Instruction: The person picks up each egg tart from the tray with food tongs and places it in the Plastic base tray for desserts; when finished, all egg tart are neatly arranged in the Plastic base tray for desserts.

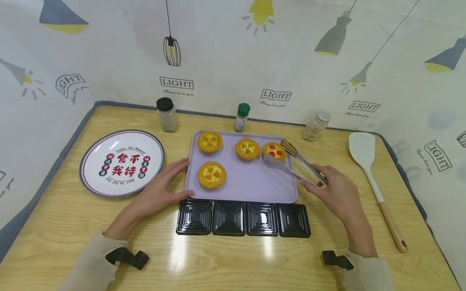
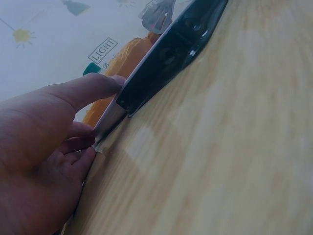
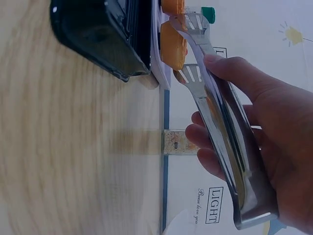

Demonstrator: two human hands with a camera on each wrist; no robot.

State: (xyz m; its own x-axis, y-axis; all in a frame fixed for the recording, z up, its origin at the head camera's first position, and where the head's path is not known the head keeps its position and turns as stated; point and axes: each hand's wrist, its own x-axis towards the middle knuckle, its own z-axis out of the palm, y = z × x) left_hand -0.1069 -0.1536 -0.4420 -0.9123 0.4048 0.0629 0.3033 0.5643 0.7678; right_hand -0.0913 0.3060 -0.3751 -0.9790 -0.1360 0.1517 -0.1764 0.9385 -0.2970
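A lilac tray (image 1: 240, 190) carries three egg tarts (image 1: 212, 175) with yellow wedge tops and one tart with red spots (image 1: 274, 152). My left hand (image 1: 160, 190) holds the tray's left front corner, thumb at the front edge and fingers along the left side. My right hand (image 1: 336, 194) grips metal tongs (image 3: 227, 132) around their two arms. The tongs stand apart at their slotted tips, which lie on either side of the red-spotted tart; whether both touch it I cannot tell. In the right wrist view, the tart (image 3: 172, 45) shows from its side.
Several black square molds (image 1: 229, 218) line the tray's front edge. A white plate (image 1: 98, 161) lies at left. Behind stand a black-capped jar (image 1: 167, 117), a green-capped bottle (image 1: 241, 119) and a silver-capped jar (image 1: 316, 127). A white spatula (image 1: 364, 149) with wooden handle lies at right.
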